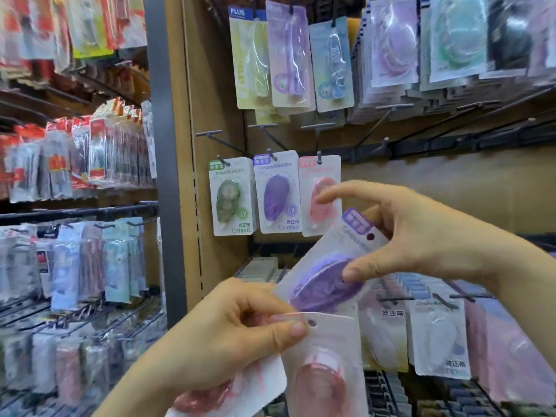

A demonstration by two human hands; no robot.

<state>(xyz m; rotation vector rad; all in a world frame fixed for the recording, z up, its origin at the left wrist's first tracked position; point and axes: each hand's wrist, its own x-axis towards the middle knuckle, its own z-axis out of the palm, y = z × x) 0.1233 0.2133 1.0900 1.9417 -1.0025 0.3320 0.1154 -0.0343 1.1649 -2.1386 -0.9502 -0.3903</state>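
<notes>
Head view: my right hand [421,236] pinches the purple correction tape pack [328,284] at centre frame. It's tilted with its hanging hole uppermost, ready for a peg, I reckon. Lower centre, my left hand [228,335] grips the pink correction tape packs [325,371] by their tops, spares parked low. The hanging purple pack [276,194] waits just above.

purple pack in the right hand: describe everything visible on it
The purple pack is a white card with a purple label at its top corner and a round hang hole, with glossy clear plastic over a purple oval dispenser. It is tilted, top toward the upper right, held in the air. The right hand pinches it, thumb on the dispenser's front, fingers behind. Its lower end is hidden behind a pink pack in the left hand.
</notes>
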